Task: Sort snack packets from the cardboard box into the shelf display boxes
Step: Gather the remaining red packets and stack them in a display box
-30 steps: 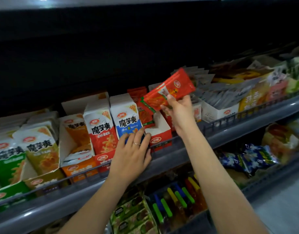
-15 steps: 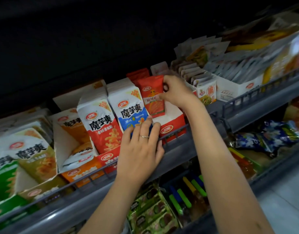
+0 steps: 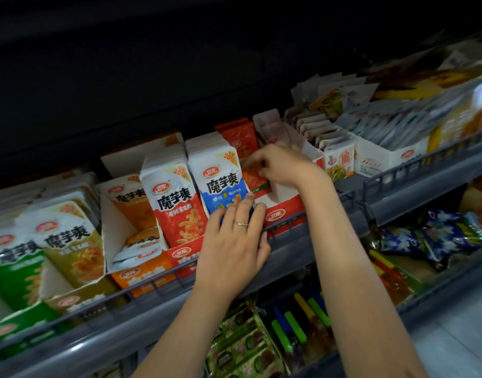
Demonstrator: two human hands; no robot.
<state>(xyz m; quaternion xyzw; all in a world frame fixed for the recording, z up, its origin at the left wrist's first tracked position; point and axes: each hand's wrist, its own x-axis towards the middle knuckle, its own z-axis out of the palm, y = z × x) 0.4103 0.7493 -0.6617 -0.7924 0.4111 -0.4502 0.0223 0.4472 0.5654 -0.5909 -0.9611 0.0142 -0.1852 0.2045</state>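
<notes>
My right grip (image 3: 285,167) pinches red packet (image 3: 255,179) near top, packet half down inside red display box (image 3: 285,212). Left grip (image 3: 234,241) flat, fingers straight, bracing blue packets (image 3: 220,186) just left of box. Packet likely light, floppy, slick: I'd hold sealed top edge, not belly.

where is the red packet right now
Head view, centre: the red packet is in the red display box, held by the right hand, just right of the blue packet.
</notes>
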